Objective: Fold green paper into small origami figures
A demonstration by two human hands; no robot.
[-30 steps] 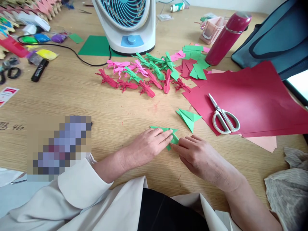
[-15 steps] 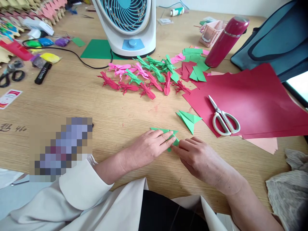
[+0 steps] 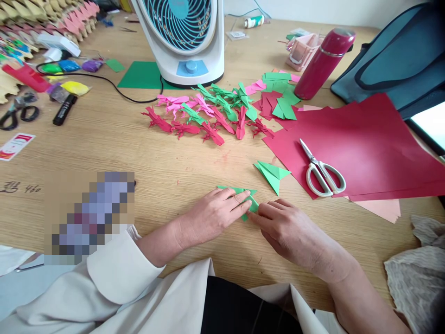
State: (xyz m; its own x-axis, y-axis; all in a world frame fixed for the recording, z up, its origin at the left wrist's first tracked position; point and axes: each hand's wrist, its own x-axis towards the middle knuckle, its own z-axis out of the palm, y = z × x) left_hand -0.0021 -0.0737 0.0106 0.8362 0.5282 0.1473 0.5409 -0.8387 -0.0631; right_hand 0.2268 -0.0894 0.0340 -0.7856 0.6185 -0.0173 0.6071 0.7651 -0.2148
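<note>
The folded light-green paper (image 3: 255, 204) lies on the pale wooden counter (image 3: 146, 162), as before. The left hand (image 3: 213, 213) keeps its grip released, fingers flat over it; the right hand (image 3: 290, 232) still touches its right side, pinching or not I cannot tell. The white-and-blue plastic fan (image 3: 192, 68) now appears lower in view.

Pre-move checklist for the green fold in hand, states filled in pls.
1. Left hand on the green folded paper: ok, fingers lie across it.
2. Right hand at the paper: ok, fingertips at its right side.
3. Fold edges lined up: cannot tell, fingers cover much of the paper.
4. Other green folded piece apart from both hands: ok.
5. Scissors shut: ok, blades together.
6. Red sheets free of tools: not ok, scissors lie on them.
</note>
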